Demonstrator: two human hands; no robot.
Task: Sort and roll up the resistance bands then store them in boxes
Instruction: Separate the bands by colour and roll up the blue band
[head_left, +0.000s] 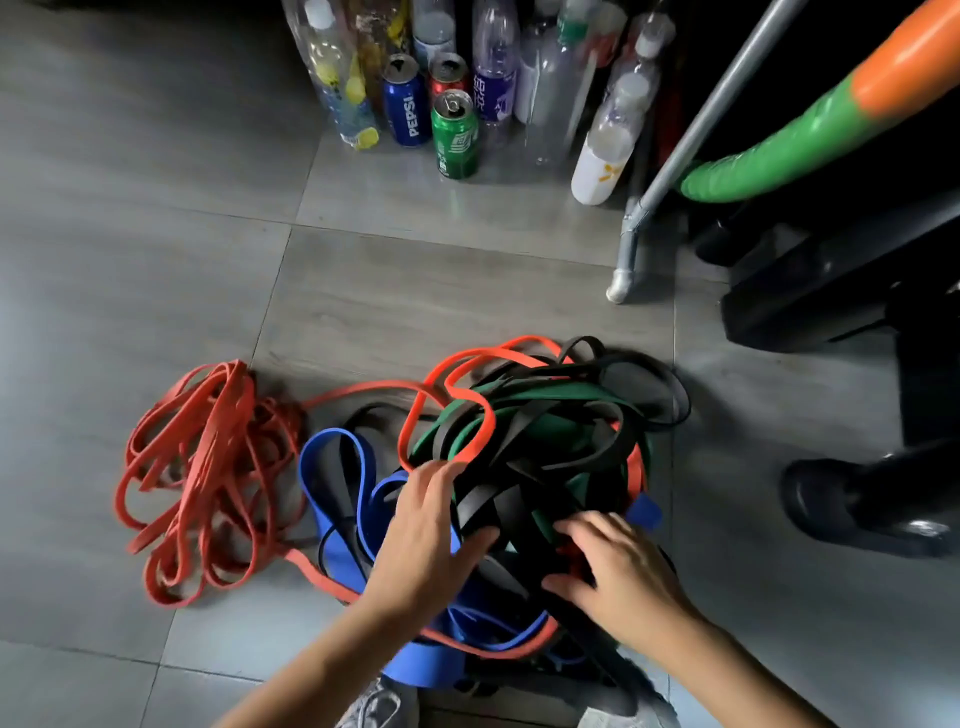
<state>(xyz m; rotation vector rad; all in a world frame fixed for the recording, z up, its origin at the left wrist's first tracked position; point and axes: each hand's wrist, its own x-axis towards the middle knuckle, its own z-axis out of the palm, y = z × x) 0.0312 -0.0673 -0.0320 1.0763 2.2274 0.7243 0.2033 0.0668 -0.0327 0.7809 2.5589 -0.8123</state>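
A tangled heap of resistance bands lies on the grey floor: thin red bands (202, 478) bunched at the left, wide blue bands (337, 488) in the middle, black bands (524, 457) and green bands (545, 410) at the right. One red loop (447, 410) lies across the top of the heap. My left hand (431, 535) rests on the heap with fingers spread, fingertips at the red loop and thumb over a black band. My right hand (618, 566) lies flat on the black and green bands, fingers straight. No box is in view.
Plastic bottles (332, 67) and drink cans (454, 135) stand in a cluster at the back. A metal rack leg (628, 260) and a green-and-orange hoop (779, 150) are at the right, beside dark equipment (831, 291) and a black shoe (857, 509).
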